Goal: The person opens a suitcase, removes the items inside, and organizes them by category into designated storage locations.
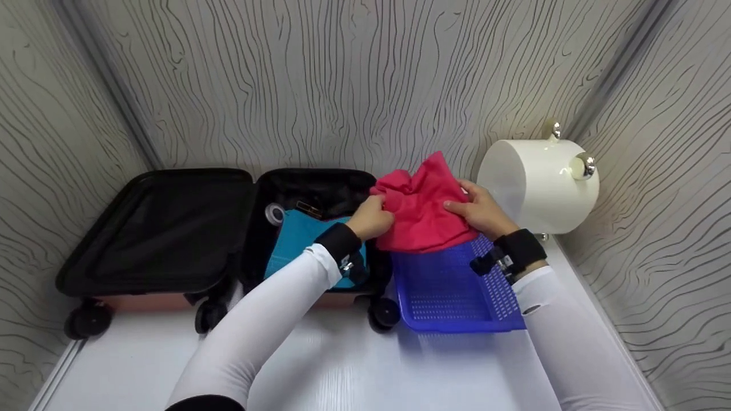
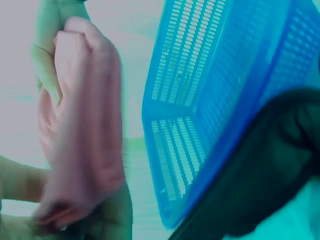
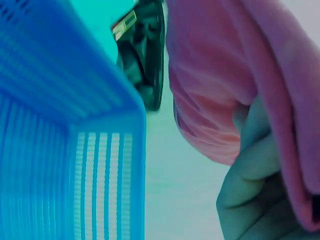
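A crumpled red piece of cloth (image 1: 420, 208), like a garment, is stretched between my two hands above the blue basket (image 1: 445, 291). My left hand (image 1: 372, 218) grips its left edge with curled fingers. On the other side my right hand (image 1: 481, 208) pinches the cloth, thumb on top and the other fingers behind it. Through the right wrist view, the fingers (image 3: 255, 165) reach under a fold. In the open suitcase (image 1: 251, 279), left of the basket, lies a folded teal cloth (image 1: 300, 237), partly covered by my left wrist.
A round white item (image 1: 274, 213) and a black thing with a gold outline (image 1: 309, 209) lie inside the suitcase. Its lid half (image 1: 160, 234) lies open at left. A white cylindrical container (image 1: 539, 185) lies on its side at right, against the patterned walls.
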Demonstrator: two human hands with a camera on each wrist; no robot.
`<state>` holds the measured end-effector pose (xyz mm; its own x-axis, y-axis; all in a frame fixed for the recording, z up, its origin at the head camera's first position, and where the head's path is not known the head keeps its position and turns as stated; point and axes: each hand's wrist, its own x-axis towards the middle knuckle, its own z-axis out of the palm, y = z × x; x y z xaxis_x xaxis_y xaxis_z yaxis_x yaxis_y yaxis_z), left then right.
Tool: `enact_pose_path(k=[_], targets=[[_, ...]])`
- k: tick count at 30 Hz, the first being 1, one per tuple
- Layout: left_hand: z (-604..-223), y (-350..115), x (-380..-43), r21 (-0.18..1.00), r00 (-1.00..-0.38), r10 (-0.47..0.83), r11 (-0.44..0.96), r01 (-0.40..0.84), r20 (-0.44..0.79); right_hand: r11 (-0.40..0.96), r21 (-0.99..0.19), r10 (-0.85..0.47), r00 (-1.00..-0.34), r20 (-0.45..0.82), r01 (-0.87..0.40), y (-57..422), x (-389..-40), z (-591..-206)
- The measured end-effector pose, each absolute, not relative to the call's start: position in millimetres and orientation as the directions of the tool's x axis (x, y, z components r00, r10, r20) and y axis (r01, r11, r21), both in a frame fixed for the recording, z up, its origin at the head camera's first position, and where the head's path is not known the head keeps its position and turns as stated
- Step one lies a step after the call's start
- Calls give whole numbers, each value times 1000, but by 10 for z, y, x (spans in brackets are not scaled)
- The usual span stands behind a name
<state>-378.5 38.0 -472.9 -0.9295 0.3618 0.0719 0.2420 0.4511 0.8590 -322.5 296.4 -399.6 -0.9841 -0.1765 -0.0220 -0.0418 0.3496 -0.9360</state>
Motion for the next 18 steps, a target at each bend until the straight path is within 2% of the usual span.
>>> enact_pose_path(k=[4, 6, 8, 13, 18], targets=[[-5610, 824, -4495, 778, -928, 368, 564, 275, 61, 425, -904, -139, -990, -10, -51, 3220, -3169, -4040], [-5588, 991, -4464, 702, -932, 363, 667, 249, -14, 496, -866, -134, -991, -5, -63, 3310, -3152, -4110], [-5751, 1135, -4552, 669, -921, 390, 688, 279, -17, 582, -810, -136, -991, -5, -75, 3370, -3140, -4203], [-5646, 1320, -4353, 617, -886, 435, 745, 253, -163, 726, -676, -165, -986, 3, -124, 3389, -3143, -4494], [-5500, 1421, -4026, 531, -903, 396, 808, 256, -167, 773, -620, -167, -986, 7, -136, 3347, -3154, -4750]])
